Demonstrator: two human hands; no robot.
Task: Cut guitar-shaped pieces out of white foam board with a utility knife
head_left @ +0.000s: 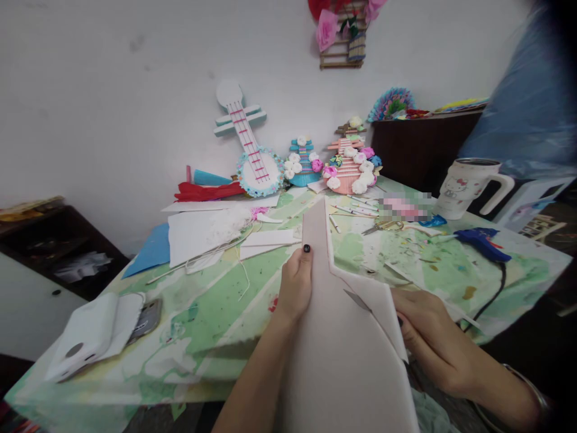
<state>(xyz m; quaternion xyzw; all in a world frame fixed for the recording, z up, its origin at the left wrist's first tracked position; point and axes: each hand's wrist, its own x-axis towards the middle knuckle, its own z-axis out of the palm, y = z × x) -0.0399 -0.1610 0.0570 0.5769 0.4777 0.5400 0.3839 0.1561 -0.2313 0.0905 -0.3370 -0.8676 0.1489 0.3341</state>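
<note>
A large white foam board [333,349] stands tilted up in front of me, narrow at its far end and wide near my body. My left hand [298,279] grips its left edge, thumb on the face. A thin pointed blade of a craft knife [358,300] pokes through the board beside a drawn curved line, with a cut running back from it toward the right edge. My right hand [428,340] is closed at that edge, around the knife; the handle is hidden behind the board.
A blue hot glue gun [482,240], gold-handled scissors [383,227], several pens [360,207] and a white mug [469,189] lie or stand at the right. White foam pieces [270,239] lie left of the board. A banjo-like craft [247,138] leans on the wall.
</note>
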